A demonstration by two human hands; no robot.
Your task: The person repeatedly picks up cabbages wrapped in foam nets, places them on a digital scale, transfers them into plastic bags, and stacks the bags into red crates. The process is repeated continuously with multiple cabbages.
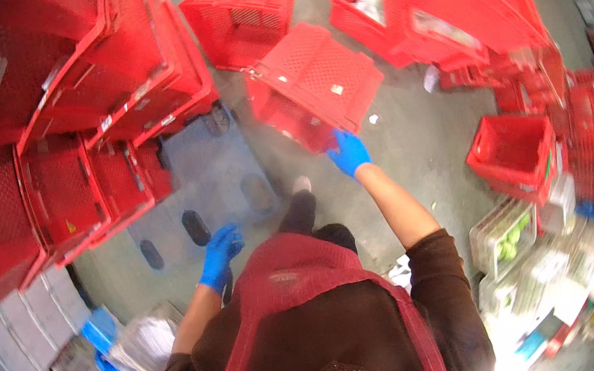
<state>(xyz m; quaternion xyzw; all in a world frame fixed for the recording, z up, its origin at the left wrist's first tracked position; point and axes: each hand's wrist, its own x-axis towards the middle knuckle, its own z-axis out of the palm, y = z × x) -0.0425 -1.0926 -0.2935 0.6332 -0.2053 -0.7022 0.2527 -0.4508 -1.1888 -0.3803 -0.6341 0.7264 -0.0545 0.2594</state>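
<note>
My right hand (349,155), in a blue glove, is at the lower right edge of a red plastic crate (318,74) with perforated walls, tipped so that its opening faces me. Whether the fingers grip the rim is hard to tell. My left hand (221,257), also gloved in blue, hangs beside my red apron (290,275) with its fingers slightly curled; nothing shows in it. It is over the near part of a blue-grey plastic pallet (210,156) on the floor.
Stacked red crates (99,95) rise at the left. Another red crate (241,12) lies behind the tipped one. Crates with bagged goods (374,3) are at the top. At the right are a small red crate (512,150) and a clear crate of green produce (511,238).
</note>
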